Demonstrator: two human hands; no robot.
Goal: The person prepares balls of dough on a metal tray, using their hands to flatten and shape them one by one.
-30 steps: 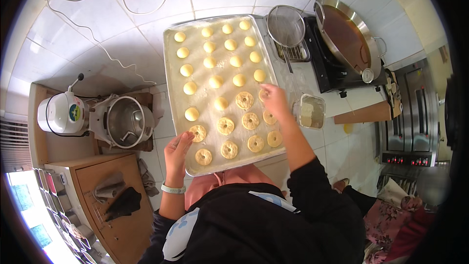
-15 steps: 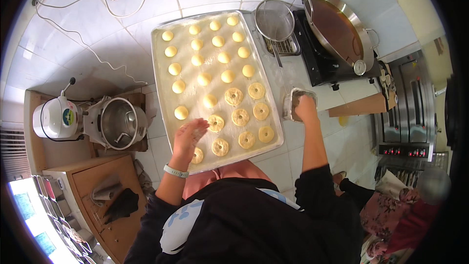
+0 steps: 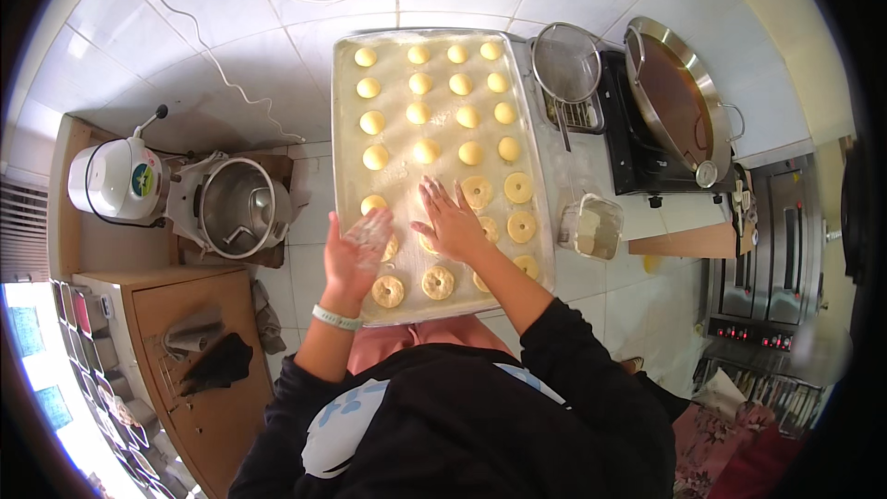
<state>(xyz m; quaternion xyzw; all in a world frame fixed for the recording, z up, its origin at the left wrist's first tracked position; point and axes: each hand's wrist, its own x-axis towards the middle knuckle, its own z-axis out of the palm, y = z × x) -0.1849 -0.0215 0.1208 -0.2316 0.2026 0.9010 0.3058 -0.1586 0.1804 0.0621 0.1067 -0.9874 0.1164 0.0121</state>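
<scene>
A large metal baking tray (image 3: 344, 92) holds rows of round dough balls (image 3: 425, 151) at its far part and flattened dough rings (image 3: 437, 283) with centre holes at its near and right parts. My right hand (image 3: 451, 226) is spread flat over the middle of the tray, palm down. It hides the dough beneath it, so I cannot tell whether it presses on it. Beside it, my left hand (image 3: 356, 254) is held open above the tray's left side, fingers whitened with flour and partly covering a dough ball and a ring. A clear tub of flour (image 3: 593, 226) stands right of the tray.
At the back right, a wire strainer (image 3: 566, 63) rests beside a wide pan of brown oil (image 3: 679, 92) on a black stove (image 3: 637, 166). A mixer bowl (image 3: 242, 208) is at the left. An oven (image 3: 771, 259) stands far right, with a person's patterned clothing (image 3: 707, 444) below it.
My right hand has come out of the flour tub and moved left over the tray. My left hand stays open above the tray's left side. The whole view has shifted.
</scene>
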